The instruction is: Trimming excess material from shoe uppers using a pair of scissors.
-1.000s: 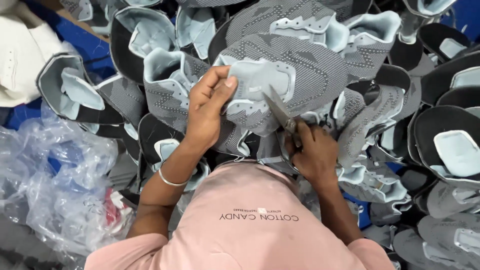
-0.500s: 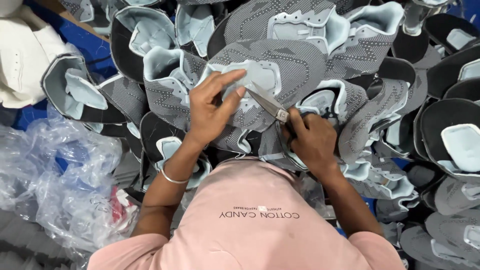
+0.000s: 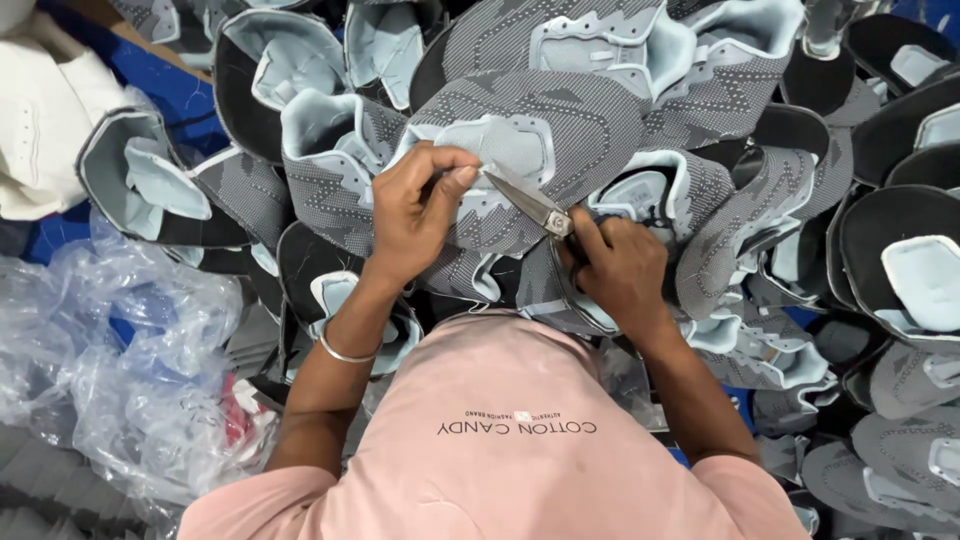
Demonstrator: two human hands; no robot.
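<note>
The left hand [image 3: 415,215] pinches the soft, light, floppy shoe upper [image 3: 560,130] at its pale lining beside the scissors [image 3: 528,198], which the right hand [image 3: 615,270] grips closed-fisted.

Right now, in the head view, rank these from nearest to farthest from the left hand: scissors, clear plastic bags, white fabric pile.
1. Scissors: blade tips at the left hand fingertips.
2. Clear plastic bags: lower left.
3. White fabric pile: far upper-left corner.
</note>
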